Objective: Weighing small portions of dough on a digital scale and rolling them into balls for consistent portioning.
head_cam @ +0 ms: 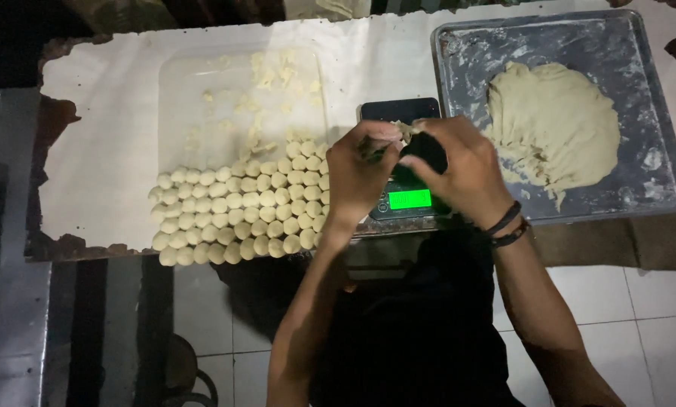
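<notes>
Landmark: digital scale [402, 197], black, with a lit green display, at the near edge of the worktop [97, 158], which carries a white sheet with torn, ragged edges.

Left hand [360, 169] is just above the scale, its left part; finger grip pressed together, pinching a small pale dough piece [407, 130] from the left. Right hand [458, 169] is above the scale's right part, touching the left hand at the fingertips; its grip is curled shut on the same dough piece and also around a dark rounded object [426, 148] in the palm, kind not clear. The dough piece sits between both hands, directly over the scale's far edge. 2 dark bands [506, 226] ring the right wrist, near-right of the scale.

Left of the scale: clear rectangular plastic tray [180, 90], touching or nearly touching it. Its near half is packed with rows of small round dough balls [232, 203], pale cream, lying against each other; its far half holds loose dough crumbs [274, 79].

Right of and behind the scale: grey metal tray [458, 75], rectangular, dusted with flour, holding 1 big flattened dough mass [553, 128] with a ragged near edge.

No labels or signs legible.
</notes>
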